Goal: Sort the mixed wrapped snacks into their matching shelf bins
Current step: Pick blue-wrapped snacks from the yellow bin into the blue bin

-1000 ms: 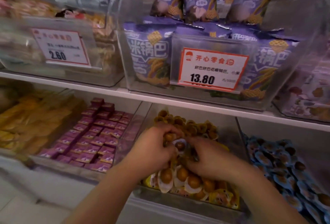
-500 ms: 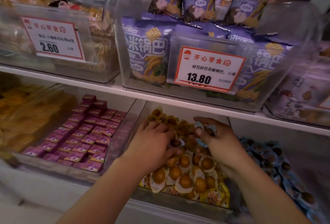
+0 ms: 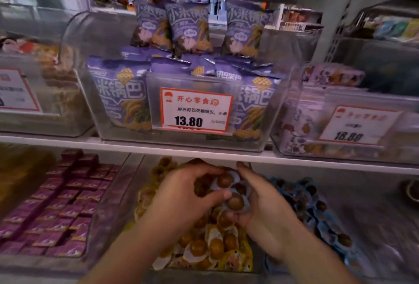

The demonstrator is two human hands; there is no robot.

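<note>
Both hands are over the middle lower bin (image 3: 127,195), which is heaped with round brown snacks in yellow and white wrappers (image 3: 204,247). My right hand (image 3: 260,202) cups several blue-wrapped brown snacks (image 3: 234,201) in its curled fingers. My left hand (image 3: 181,197) reaches across, its thumb and fingers pinching one of those blue-wrapped pieces (image 3: 223,180). To the right lies a bin of matching blue-wrapped snacks (image 3: 317,211).
A bin of purple boxed snacks (image 3: 59,206) sits at lower left. The upper shelf (image 3: 158,145) carries clear bins of purple rice-cracker bags (image 3: 118,95) with a 13.80 price tag (image 3: 195,111) and a bin tagged 18.80 (image 3: 353,127).
The camera tilted up and moved closer. My hands came together above the pile, the right now cupping blue-wrapped pieces while the left pinches at them.
</note>
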